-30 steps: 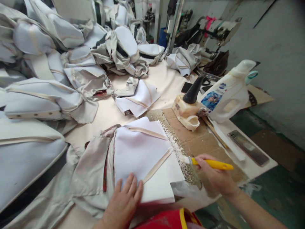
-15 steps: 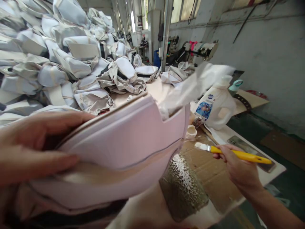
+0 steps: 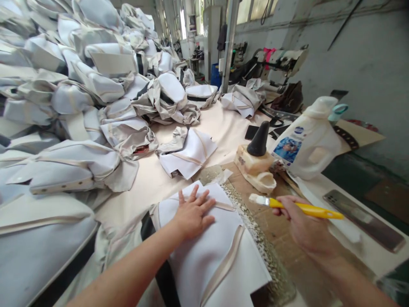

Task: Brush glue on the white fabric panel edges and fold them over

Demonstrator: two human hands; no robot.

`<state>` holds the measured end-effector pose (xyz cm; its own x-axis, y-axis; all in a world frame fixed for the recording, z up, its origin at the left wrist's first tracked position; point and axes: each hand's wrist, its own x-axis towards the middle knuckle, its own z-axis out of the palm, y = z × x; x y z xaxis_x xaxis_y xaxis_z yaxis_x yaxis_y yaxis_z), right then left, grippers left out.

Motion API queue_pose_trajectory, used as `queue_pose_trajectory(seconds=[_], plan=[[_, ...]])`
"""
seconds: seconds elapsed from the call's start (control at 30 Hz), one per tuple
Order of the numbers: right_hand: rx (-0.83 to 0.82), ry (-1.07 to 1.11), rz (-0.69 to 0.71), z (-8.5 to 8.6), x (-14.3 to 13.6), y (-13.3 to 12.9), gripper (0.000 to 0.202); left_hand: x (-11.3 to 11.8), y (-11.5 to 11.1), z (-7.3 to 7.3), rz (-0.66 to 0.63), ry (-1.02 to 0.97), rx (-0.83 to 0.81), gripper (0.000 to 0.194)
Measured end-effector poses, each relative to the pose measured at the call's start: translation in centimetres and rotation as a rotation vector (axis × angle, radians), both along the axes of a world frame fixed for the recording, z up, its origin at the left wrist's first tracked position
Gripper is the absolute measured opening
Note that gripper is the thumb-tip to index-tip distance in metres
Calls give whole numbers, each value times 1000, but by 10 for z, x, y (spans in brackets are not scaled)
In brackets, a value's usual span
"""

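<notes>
My left hand (image 3: 195, 213) lies flat with fingers spread on a white sewn fabric piece (image 3: 204, 256) that has beige tape along its seams. The piece rests partly over a slab (image 3: 277, 273) crusted with dried white glue. In my right hand (image 3: 300, 217) is a paintbrush (image 3: 306, 209) with a yellow handle, its bristles coated white and held above the cardboard (image 3: 265, 221). Just beyond the bristles stands a cream-coloured pot (image 3: 252, 164) with a black cone (image 3: 259, 138) on top.
Many sewn white and grey pieces (image 3: 102, 59) are heaped at the left and back. One small piece (image 3: 190, 153) lies ahead of my left hand. At right stand a white jug (image 3: 306, 140) and a phone (image 3: 364, 219); a sewing machine (image 3: 283, 59) is farther back.
The white piece, earlier raised in my left hand, now lies flat on the slab under my spread palm. The brush has shifted slightly left in view, still in my right hand.
</notes>
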<state>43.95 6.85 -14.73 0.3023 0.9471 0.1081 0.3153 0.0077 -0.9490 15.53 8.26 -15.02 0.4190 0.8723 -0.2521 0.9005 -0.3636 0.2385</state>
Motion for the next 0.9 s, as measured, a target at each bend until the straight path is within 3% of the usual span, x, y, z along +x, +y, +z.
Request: queue_pose_trajectory(seconds=[0.1, 0.23, 0.43, 0.53, 0.73, 0.9], plan=[[-84, 71, 131, -4, -34, 22, 27, 19, -2, -15, -41, 10, 15, 53], [-173, -31, 349, -25, -74, 59, 27, 23, 0, -25, -31, -3, 2, 54], [-105, -126, 345, -47, -108, 112, 25, 18, -2, -30, -9, -52, 4, 52], [-109, -145, 352, -47, -108, 112, 25, 17, -3, -33, -2, -83, 12, 52], [-230, -250, 465, -32, -82, 73, 24, 16, -3, -37, -2, -111, -5, 53], [-183, -216, 409, -25, -92, 89, 22, 16, -4, -38, -1, -99, 5, 53]])
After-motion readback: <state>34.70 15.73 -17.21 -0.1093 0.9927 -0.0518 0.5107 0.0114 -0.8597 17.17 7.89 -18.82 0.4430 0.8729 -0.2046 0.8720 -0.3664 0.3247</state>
